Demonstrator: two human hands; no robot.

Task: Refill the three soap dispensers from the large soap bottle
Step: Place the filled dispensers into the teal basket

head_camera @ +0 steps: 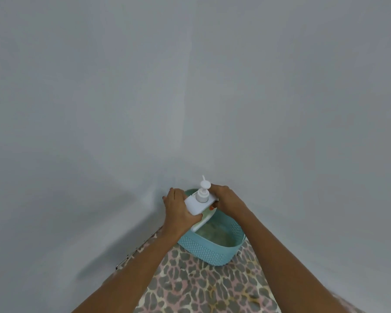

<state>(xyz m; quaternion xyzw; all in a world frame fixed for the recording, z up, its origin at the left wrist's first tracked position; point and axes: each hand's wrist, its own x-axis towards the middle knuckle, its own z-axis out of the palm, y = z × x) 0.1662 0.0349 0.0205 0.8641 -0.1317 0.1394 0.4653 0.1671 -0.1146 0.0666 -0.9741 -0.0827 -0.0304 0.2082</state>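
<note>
Soap dispenser point(198, 205) is white and flat on top, with a white pump point(204, 188) that sticks up and a thin spout that points away from the person. It is held up in the air, right over the far end of a blue-green basket point(210, 251).

Both arms reach forward and meet in the middle. The left hand point(178, 211) wraps its fingers round the left end of the dispenser, with the thumb on the near side. The right hand point(226, 198) holds the right end, with its fingers curled round the far side, close by the pump. So both hands grip the same dispenser.

The basket has many small holes in its wall. It sits on a cloth point(201, 285) with spots in grey, pink and cream. The cloth covers a surface that reaches out toward a plain grey-white wall point(190, 86). The wall fills most of the view, and soft shadows fall on it to the left.

In the basket, just under the dispenser, is a pale thing point(202, 221) by the left rim. It is too blurry to tell what it is. A small orange bit point(211, 208) peeks out under the dispenser.
</note>
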